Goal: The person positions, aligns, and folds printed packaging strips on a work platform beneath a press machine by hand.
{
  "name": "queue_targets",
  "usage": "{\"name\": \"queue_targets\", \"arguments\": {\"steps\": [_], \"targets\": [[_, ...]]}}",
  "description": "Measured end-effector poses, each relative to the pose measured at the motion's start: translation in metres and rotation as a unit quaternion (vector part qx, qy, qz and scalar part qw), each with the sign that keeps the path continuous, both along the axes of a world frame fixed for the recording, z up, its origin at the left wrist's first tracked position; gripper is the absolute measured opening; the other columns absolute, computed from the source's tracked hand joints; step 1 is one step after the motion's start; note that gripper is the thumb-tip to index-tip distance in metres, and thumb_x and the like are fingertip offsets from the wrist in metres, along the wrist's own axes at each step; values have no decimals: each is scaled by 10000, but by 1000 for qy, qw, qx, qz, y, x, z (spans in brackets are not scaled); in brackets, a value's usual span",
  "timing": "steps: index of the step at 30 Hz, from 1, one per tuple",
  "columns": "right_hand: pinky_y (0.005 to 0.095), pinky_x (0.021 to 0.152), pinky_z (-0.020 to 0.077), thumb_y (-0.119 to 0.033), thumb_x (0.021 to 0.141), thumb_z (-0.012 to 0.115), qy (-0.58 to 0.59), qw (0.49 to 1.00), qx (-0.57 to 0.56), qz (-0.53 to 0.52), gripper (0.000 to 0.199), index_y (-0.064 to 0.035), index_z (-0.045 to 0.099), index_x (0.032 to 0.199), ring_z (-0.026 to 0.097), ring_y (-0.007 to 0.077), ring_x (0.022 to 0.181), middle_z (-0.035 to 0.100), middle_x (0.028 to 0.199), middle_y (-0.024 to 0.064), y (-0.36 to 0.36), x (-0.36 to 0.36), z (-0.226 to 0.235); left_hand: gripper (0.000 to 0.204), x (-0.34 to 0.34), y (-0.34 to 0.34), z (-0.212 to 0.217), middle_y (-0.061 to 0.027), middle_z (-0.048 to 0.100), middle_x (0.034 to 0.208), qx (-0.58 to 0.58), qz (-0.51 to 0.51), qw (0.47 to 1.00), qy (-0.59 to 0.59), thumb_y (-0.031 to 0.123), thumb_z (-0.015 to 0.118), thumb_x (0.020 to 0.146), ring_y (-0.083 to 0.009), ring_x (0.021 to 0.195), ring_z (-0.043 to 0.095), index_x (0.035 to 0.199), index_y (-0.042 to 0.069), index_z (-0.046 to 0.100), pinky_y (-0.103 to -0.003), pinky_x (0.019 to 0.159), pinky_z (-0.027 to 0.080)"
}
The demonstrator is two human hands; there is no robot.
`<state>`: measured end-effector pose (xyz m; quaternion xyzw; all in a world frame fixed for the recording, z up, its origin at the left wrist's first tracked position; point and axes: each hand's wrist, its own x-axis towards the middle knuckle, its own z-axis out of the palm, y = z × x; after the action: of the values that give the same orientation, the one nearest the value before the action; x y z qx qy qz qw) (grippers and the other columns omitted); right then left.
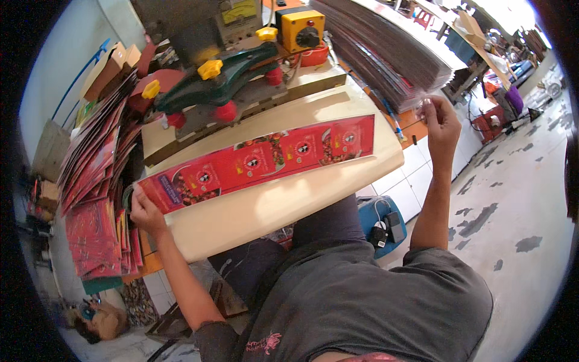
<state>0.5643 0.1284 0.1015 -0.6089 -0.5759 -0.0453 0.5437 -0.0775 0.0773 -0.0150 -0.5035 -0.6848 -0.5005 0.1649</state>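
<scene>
**Printed strip held flat on cream worktable**

A long red printed cardboard strip [259, 163] is seen laid across the rounded cream worktable [271, 205], running from about eight o'clock toward two o'clock. Its lower end is pinched by the left hand [145, 211], fingers closed on the edge at the table's nine o'clock side. The right hand [440, 123] is raised at three o'clock, well apart from the strip, fingertips drawn together on what appears to be the corner of a tall grey stack of flat sheets [386, 48]; whether a sheet is truly gripped cannot be told. At twelve o'clock a green press machine with yellow knobs [223, 78] is mounted beside a yellow control box [300, 29]. A fanned pile of red printed sheets [96, 199] is stacked at nine o'clock.
</scene>
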Motion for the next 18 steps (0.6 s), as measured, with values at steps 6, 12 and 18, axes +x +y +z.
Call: {"name": "queue_targets", "arguments": {"steps": [6, 12, 18], "targets": [[318, 790, 567, -84, 976, 706, 39, 847, -277, 452, 157, -9, 742, 1109, 736, 174, 895, 762, 990, 95, -46, -97, 24, 413, 5, 3, 4, -191, 761, 919, -21, 6, 1000, -14, 321, 539, 1110, -243, 774, 710, 1146, -40, 735, -362, 729, 546], [444, 903, 557, -225, 944, 751, -91, 668, -259, 692, 344, -45, 704, 1233, 713, 359, 1007, 742, 1094, 139, -63, -168, 10, 435, 25, 2, 19, -157, 664, 723, -15, -14, 998, -53, 358, 579, 1099, -201, 591, 576, 979, -34, 723, -356, 587, 476], [388, 848, 577, -137, 963, 723, -60, 829, -303, 466, 277, -59, 717, 1228, 736, 268, 1009, 749, 1145, 134, -41, -149, -6, 420, 21, 2, 22, -127, 610, 666, -33, 7, 999, -14, 346, 593, 1092, -179, 569, 554, 903, -22, 658, -362, 568, 455]]}}
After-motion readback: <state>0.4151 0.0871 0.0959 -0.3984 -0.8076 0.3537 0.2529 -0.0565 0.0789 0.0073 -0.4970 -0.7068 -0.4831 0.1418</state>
